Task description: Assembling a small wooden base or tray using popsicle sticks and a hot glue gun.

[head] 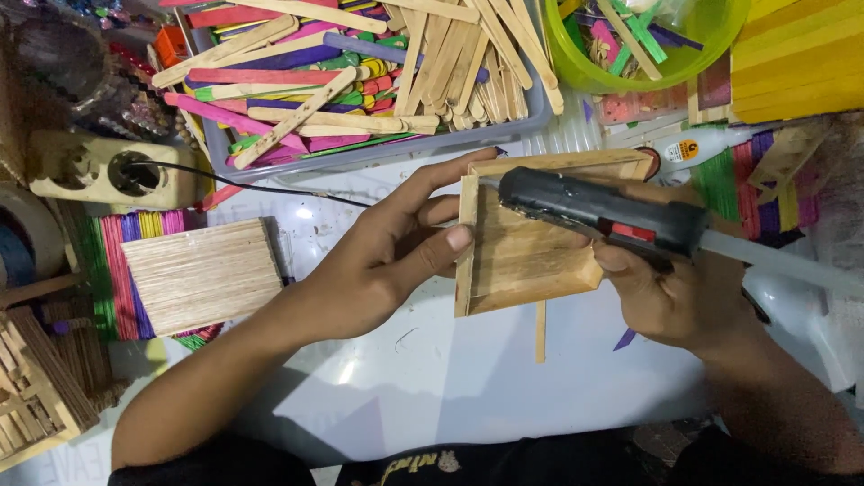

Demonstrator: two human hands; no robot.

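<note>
My left hand [382,256] grips the left edge of a small tray-like frame made of wooden craft sticks [522,261], thumb on its inner face and fingers along the top. My right hand [670,297] holds a black hot glue gun [603,209] with a red trigger. The gun lies across the frame, its nozzle pointing left toward the frame's upper left corner. A clear glue stick [783,263] juts out of the gun's back to the right. One loose wooden stick [540,331] lies under the frame's lower edge.
A grey tray [378,155] of plain and coloured craft sticks sits at the back, beside a green bowl [648,63] of sticks. A flat stick panel [202,274] lies left, near a power strip [99,166] with a black cable. Yellow stick panels [796,58] sit at back right.
</note>
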